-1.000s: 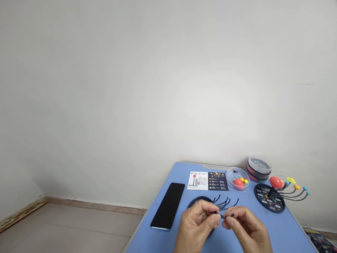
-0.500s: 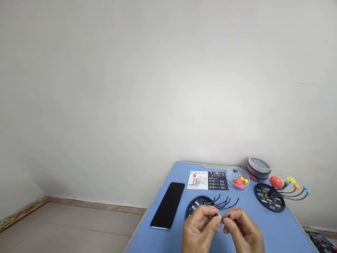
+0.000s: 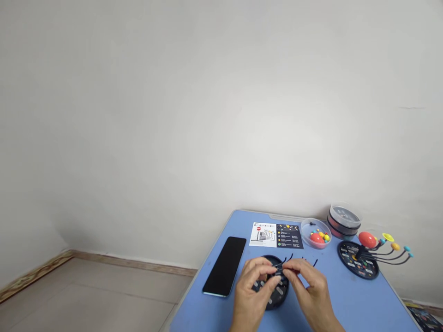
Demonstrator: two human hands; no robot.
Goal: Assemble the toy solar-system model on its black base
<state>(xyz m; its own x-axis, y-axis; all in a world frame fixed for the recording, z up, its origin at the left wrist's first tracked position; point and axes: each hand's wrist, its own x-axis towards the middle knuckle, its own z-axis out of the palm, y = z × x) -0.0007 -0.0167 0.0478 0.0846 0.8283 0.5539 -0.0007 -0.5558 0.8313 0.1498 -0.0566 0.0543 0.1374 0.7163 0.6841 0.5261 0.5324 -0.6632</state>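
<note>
Both hands meet over a round black base (image 3: 278, 297) printed with small coloured dots and labels, at the front of the blue table. My left hand (image 3: 253, 289) has thumb and fingers pinched close above the base, around thin dark rods. Opposite it, my right hand (image 3: 310, 288) pinches a thin dark piece between thumb and forefinger; it looks like one of the curved rods (image 3: 288, 258). Rod tips poke out behind the fingers. My fingers hide where the rods join the base.
A phone (image 3: 224, 266) lies left of the base. Behind are a printed leaflet (image 3: 265, 235), a clear dish (image 3: 304, 237) of coloured balls and stacked round containers (image 3: 344, 221). At right stands an assembled planet model (image 3: 367, 240) with arms reaching past the table's edge.
Both hands have moved slightly away from me, now over the base instead of in front of it. The view has shifted a little, and more of the base's near side shows.
</note>
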